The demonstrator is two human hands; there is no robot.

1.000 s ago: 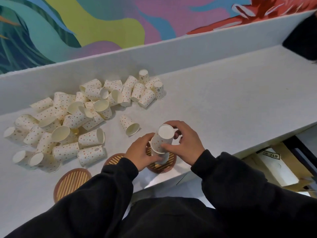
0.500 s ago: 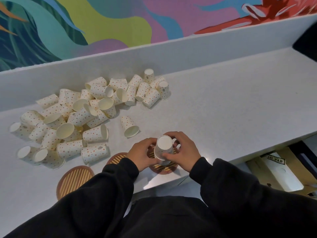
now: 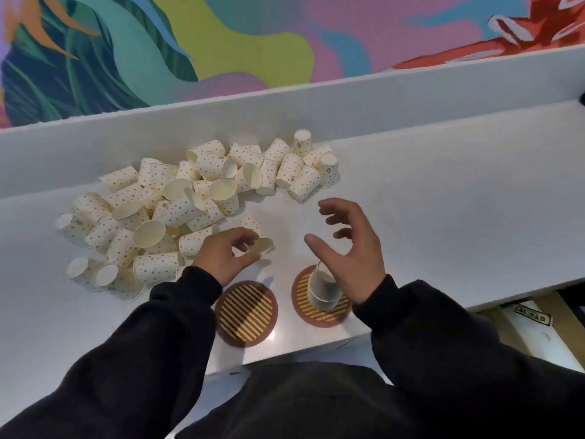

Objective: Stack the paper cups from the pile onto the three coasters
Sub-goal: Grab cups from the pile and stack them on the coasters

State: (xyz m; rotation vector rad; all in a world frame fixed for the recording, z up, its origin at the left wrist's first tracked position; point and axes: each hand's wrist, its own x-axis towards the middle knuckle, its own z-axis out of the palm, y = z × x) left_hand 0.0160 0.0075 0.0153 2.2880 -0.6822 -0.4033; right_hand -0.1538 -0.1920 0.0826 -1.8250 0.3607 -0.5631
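A pile of dotted paper cups (image 3: 190, 204) lies on the white counter (image 3: 443, 201), left of centre. One loose cup (image 3: 258, 237) lies on its side near the pile. My left hand (image 3: 226, 253) hovers at that cup with loosely curled fingers, thumb and fingers apart beside its rim. A short stack of upside-down cups (image 3: 321, 291) stands on the right coaster (image 3: 305, 307). My right hand (image 3: 349, 248) is spread open just above and behind the stack, not touching it. The middle coaster (image 3: 246, 313) is bare. A third coaster is hidden under my left sleeve.
A raised white ledge (image 3: 348, 99) runs along the back below a colourful mural. The counter's front edge passes just below the coasters. A cardboard box (image 3: 531, 318) sits lower down, off the counter's right front edge.
Both hands have let go of the cup stack on the right coaster. My left hand has moved left and forward to the loose cup; my right hand has lifted and opened.
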